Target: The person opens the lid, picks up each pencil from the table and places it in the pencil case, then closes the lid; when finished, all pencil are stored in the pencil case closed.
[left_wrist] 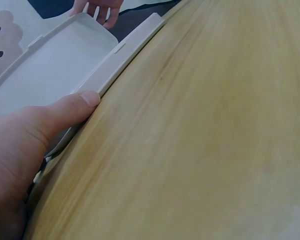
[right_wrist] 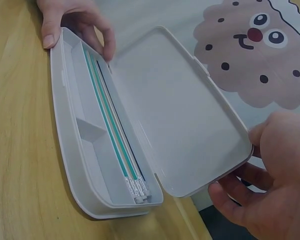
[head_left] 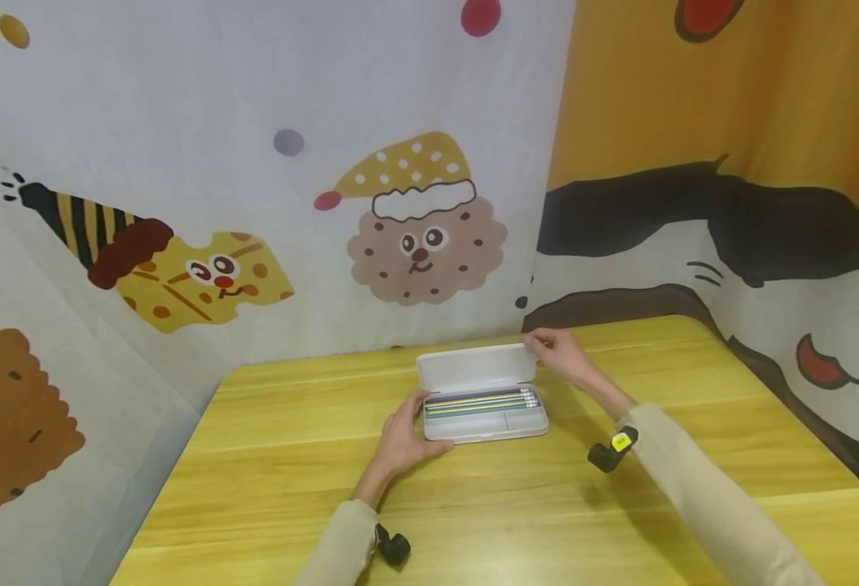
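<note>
A white pencil case (head_left: 466, 433) lies on the table with its hinged lid (head_left: 477, 368) raised at the back. Several pencils (head_left: 477, 404) with silvery ferrule ends lie side by side in its rear compartment; the front part is split by a small divider (right_wrist: 91, 129). My left hand (head_left: 400, 435) grips the case's left end, thumb at the front wall and fingers at the back, as the right wrist view shows. With my right hand (head_left: 557, 354) I hold the lid's right-hand corner between thumb and fingers. In the left wrist view, the left thumb (left_wrist: 72, 109) presses the case's front edge.
The yellow wood-grain table (head_left: 290, 472) reaches back to a hanging cloth (head_left: 217, 98) printed with cartoon food. A second stretch of cloth (head_left: 642, 98), orange, black and white, hangs at the right. Both wrists carry small black cameras.
</note>
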